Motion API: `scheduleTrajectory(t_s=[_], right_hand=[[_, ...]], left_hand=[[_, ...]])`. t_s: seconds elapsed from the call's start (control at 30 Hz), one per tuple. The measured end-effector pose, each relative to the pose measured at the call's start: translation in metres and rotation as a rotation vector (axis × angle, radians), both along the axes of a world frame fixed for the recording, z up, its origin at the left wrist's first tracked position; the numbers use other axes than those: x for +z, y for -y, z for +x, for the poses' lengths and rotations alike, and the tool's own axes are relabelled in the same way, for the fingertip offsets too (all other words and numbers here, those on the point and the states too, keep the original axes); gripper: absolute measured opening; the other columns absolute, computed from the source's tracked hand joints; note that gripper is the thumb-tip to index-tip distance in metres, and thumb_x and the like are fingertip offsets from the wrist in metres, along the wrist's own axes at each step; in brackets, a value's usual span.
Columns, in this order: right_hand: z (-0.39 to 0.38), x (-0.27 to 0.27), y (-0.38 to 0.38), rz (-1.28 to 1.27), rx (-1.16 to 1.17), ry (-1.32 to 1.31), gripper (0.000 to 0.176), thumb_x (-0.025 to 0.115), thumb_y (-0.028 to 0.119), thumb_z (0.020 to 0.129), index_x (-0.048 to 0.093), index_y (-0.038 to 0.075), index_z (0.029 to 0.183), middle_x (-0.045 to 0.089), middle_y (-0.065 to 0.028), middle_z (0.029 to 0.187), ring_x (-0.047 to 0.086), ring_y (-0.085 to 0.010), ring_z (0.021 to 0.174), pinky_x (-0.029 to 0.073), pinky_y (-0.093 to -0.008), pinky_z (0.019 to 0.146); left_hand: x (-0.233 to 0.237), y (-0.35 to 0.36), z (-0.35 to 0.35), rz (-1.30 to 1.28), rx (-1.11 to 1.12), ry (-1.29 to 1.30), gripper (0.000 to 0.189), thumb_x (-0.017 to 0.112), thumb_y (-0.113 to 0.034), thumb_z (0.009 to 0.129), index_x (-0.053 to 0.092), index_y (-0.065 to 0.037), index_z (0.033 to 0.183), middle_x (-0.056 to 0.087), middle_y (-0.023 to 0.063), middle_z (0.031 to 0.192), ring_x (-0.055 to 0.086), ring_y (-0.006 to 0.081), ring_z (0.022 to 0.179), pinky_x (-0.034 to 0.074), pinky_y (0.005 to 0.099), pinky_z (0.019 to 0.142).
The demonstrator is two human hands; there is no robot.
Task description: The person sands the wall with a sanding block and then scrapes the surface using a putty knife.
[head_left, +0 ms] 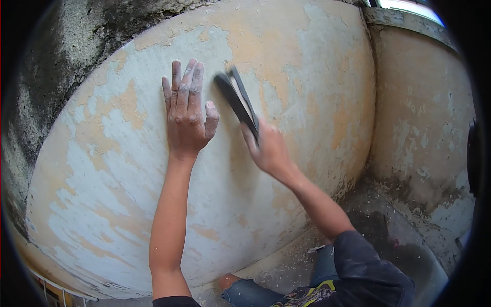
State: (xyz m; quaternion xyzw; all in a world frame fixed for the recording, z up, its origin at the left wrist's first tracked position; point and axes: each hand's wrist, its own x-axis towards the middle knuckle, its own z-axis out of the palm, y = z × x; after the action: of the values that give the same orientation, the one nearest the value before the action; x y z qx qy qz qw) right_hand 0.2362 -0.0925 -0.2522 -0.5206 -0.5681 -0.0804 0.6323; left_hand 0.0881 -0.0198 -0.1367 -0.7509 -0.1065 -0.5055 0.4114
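Note:
My left hand (188, 110) lies against the wall (215, 204) with its fingers stretched out and whitish dust on them. It holds nothing. To its right, my right hand (271, 146) is wrapped round the lower end of a dark, flat scraping tool (238, 97), which looks like two long dark strips with a paler strip between. The tool slants up and to the left, its top end near or on the wall, slightly blurred. Patches of pale paint and tan plaster cover the wall around both hands.
Rough dark stone (66, 56) borders the wall at the left. A second peeling wall (424, 112) stands at the right. Below is a grey floor (378, 225) with pale flecks. A metal railing (59, 287) shows at the bottom left. My bent knee (229, 280) is near the wall's base.

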Motion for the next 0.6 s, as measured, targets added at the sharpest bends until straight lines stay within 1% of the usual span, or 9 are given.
scheduleTrajectory(t_s=[0.07, 0.17, 0.27, 0.33, 0.37, 0.47, 0.53, 0.57, 0.6], right_hand=[[0.007, 0.058, -0.009, 0.046, -0.092, 0.053, 0.023, 0.061, 0.023, 0.098, 0.054, 0.001, 0.103, 0.065, -0.0282, 0.076, 0.064, -0.0494, 0.075, 0.049, -0.0572, 0.067], [0.003, 0.065, 0.001, 0.053, -0.075, 0.044, 0.023, 0.061, 0.023, 0.098, 0.053, 0.001, 0.101, 0.065, -0.0291, 0.076, 0.063, -0.0501, 0.075, 0.05, -0.0576, 0.067], [-0.003, -0.028, 0.03, -0.114, -0.012, 0.055, 0.025, 0.061, 0.023, 0.098, 0.054, 0.002, 0.111, 0.064, -0.029, 0.076, 0.063, -0.0504, 0.074, 0.05, -0.0573, 0.067], [-0.002, -0.083, 0.044, -0.211, 0.021, 0.07, 0.029, 0.062, 0.021, 0.097, 0.054, 0.003, 0.118, 0.065, -0.0275, 0.076, 0.064, -0.0495, 0.074, 0.05, -0.0556, 0.065], [0.0, -0.096, 0.056, -0.237, 0.068, 0.024, 0.029, 0.063, 0.02, 0.097, 0.054, 0.003, 0.118, 0.065, -0.0267, 0.077, 0.064, -0.0491, 0.074, 0.05, -0.0551, 0.065], [0.008, -0.137, 0.088, -0.343, 0.17, -0.022, 0.03, 0.065, 0.019, 0.096, 0.055, 0.003, 0.119, 0.066, -0.0259, 0.079, 0.064, -0.0483, 0.077, 0.051, -0.0522, 0.065], [0.013, -0.174, 0.105, -0.46, 0.239, -0.032, 0.031, 0.065, 0.02, 0.096, 0.056, 0.003, 0.121, 0.065, -0.0244, 0.077, 0.067, -0.0456, 0.077, 0.053, -0.0477, 0.066], [0.022, -0.199, 0.107, -0.538, 0.313, -0.073, 0.033, 0.066, 0.02, 0.096, 0.056, 0.003, 0.121, 0.066, -0.0228, 0.077, 0.068, -0.0431, 0.076, 0.053, -0.0456, 0.066], [0.028, -0.227, 0.109, -0.623, 0.392, -0.126, 0.034, 0.067, 0.019, 0.095, 0.057, 0.002, 0.122, 0.066, -0.0211, 0.077, 0.069, -0.0406, 0.075, 0.054, -0.0436, 0.067]], left_hand=[[-0.001, 0.001, 0.001, 0.002, -0.011, 0.01, 0.067, 0.042, -0.023, 0.088, 0.041, -0.001, 0.151, 0.042, 0.0148, 0.156, 0.026, 0.0373, 0.152, 0.017, 0.0578, 0.124], [0.001, -0.001, -0.001, -0.004, -0.024, 0.041, 0.067, 0.042, -0.023, 0.088, 0.041, 0.0, 0.151, 0.043, 0.0158, 0.155, 0.026, 0.038, 0.152, 0.017, 0.0578, 0.124], [0.001, -0.001, -0.002, -0.003, -0.064, 0.054, 0.066, 0.041, -0.023, 0.089, 0.042, 0.0, 0.151, 0.042, 0.0167, 0.155, 0.026, 0.0389, 0.152, 0.016, 0.0578, 0.124], [0.001, -0.001, -0.004, -0.014, -0.036, 0.019, 0.066, 0.041, -0.024, 0.09, 0.042, 0.001, 0.151, 0.041, 0.0173, 0.156, 0.026, 0.0392, 0.151, 0.016, 0.0581, 0.124], [0.001, 0.001, -0.004, -0.029, -0.064, 0.002, 0.067, 0.043, -0.019, 0.087, 0.041, 0.002, 0.15, 0.041, 0.0178, 0.156, 0.024, 0.0412, 0.152, 0.017, 0.0596, 0.122], [-0.001, 0.005, -0.006, -0.011, -0.075, -0.049, 0.066, 0.046, -0.016, 0.086, 0.042, 0.002, 0.149, 0.044, 0.0201, 0.154, 0.029, 0.0429, 0.15, 0.016, 0.0602, 0.122], [-0.03, 0.014, -0.005, -0.036, -0.266, -0.081, 0.064, 0.05, -0.013, 0.086, 0.045, 0.004, 0.147, 0.052, 0.0236, 0.147, 0.036, 0.0452, 0.146, 0.016, 0.0605, 0.122], [-0.064, 0.029, -0.003, -0.107, -0.374, -0.038, 0.057, 0.055, -0.013, 0.084, 0.054, 0.0, 0.139, 0.058, 0.022, 0.142, 0.042, 0.0437, 0.143, 0.019, 0.0603, 0.122], [-0.107, 0.044, 0.001, -0.153, -0.458, -0.027, 0.052, 0.049, -0.015, 0.089, 0.051, 0.004, 0.137, 0.06, 0.0262, 0.137, 0.044, 0.0491, 0.14, 0.018, 0.0624, 0.121]])
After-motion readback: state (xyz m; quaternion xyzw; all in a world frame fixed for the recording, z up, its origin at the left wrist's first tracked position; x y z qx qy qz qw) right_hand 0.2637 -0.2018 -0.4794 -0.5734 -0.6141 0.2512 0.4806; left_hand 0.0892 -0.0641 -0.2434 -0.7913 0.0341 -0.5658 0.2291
